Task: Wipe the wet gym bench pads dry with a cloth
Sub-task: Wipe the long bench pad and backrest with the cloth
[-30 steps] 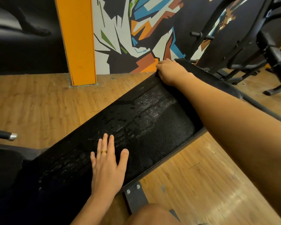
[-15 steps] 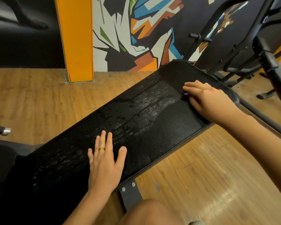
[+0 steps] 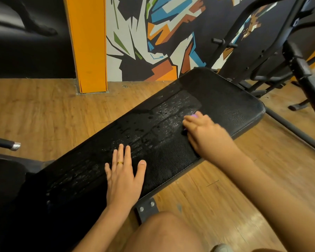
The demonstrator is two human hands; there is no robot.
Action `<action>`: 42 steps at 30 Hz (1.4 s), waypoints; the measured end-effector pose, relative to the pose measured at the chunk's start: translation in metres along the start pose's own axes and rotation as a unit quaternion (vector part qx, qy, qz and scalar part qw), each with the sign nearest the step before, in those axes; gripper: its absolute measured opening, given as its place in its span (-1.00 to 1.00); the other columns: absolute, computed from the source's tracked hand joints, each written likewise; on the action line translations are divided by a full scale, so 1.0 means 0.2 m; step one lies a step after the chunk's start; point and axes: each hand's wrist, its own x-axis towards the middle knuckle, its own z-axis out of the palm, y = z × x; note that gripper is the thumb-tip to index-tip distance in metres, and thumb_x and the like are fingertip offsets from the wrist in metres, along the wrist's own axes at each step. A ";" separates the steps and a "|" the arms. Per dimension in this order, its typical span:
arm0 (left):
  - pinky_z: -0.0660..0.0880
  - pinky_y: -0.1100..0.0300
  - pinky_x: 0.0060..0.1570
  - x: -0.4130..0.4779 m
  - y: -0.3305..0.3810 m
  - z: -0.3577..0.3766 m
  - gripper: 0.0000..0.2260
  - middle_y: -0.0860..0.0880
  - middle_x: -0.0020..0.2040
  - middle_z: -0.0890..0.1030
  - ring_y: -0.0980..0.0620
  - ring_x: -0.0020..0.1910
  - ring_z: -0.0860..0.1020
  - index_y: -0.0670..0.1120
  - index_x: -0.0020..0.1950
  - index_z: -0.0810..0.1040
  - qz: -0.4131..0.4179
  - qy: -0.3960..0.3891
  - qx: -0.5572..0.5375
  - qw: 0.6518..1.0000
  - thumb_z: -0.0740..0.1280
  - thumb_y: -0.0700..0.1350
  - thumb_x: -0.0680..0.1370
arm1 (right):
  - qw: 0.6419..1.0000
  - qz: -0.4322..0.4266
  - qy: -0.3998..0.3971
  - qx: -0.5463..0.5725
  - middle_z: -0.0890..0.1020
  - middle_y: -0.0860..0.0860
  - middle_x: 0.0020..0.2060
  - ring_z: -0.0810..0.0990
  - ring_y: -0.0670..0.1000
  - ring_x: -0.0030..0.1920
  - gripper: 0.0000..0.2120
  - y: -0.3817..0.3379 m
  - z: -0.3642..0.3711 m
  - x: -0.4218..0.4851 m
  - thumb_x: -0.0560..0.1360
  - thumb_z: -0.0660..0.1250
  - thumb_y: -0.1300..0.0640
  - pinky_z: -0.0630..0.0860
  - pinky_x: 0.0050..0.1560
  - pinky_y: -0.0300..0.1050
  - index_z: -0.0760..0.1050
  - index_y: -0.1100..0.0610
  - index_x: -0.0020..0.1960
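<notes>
Silver caps the end of a dark bar [image 3: 5, 144] that pokes in at the far left, above the wood floor [image 3: 44, 113]. Next comes a tall orange post [image 3: 88, 44] that stands on the floor. Beside the post, the wall painting [image 3: 162, 33] has sharp shapes in white, blue, orange and green.

A long black pad [image 3: 231, 99] runs from the low left corner up to the right. Its middle is wet, with little water drops [image 3: 168, 113] and shiny streaks along it. The far end on the right looks dull, and so does the strip along the near edge.

The left hand [image 3: 124, 179] lies flat on the pad, palm down, close to the near edge. Its grip is wide: the fingers are straight and spread, and they hold nothing. A gold ring [image 3: 120, 162] sits on one finger. The fingertips reach into the wet part.

Under the pad's near edge is a grey metal plate [image 3: 146, 209] with two bolts, and below that a bare knee [image 3: 164, 231].

The right hand [image 3: 205, 135] is farther up the pad, well apart from the left hand. Its grip is narrow, with bent fingers pressed down on a purple cloth [image 3: 195, 116]. Only a small bit of the cloth peeks out past the fingers, and the rest is hidden under the hand. The cloth touches the pad at the far end of the wet part. This hand looks a bit blurry.

On the far right, black gym frames [image 3: 302, 70] stand behind the pad.
</notes>
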 end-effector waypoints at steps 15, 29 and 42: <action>-0.18 -0.07 0.57 0.00 0.01 0.00 -0.25 0.02 0.66 -0.07 0.09 0.62 -0.16 0.00 0.67 -0.02 -0.006 -0.004 0.012 1.000 -0.19 0.37 0.56 | 0.999 0.022 0.027 0.002 0.59 0.20 0.10 0.49 0.28 0.18 -0.74 -0.31 0.11 -0.05 0.46 0.36 0.29 0.51 0.21 0.21 0.57 0.30 0.14; -0.20 -0.06 0.56 -0.01 0.01 0.00 -0.24 0.03 0.67 -0.09 0.09 0.63 -0.17 0.00 0.67 -0.03 -0.006 -0.010 0.005 1.000 -0.19 0.36 0.55 | 0.998 0.048 0.027 -0.010 0.57 0.22 0.22 0.44 0.29 0.30 -0.72 -0.23 0.06 -0.01 0.54 0.31 0.30 0.45 0.30 0.19 0.55 0.34 0.23; -0.24 -0.14 0.58 -0.01 0.09 -0.08 -0.48 0.04 0.67 -0.05 0.11 0.62 -0.18 -0.01 0.66 0.05 -0.048 -0.063 -0.091 0.993 -0.11 0.13 0.71 | 0.959 -0.034 -0.172 0.222 -0.14 -0.01 0.64 -0.27 -0.01 0.61 -0.12 -0.36 -0.01 -0.09 0.51 0.19 -0.25 -0.40 0.52 0.07 -0.11 0.04 0.67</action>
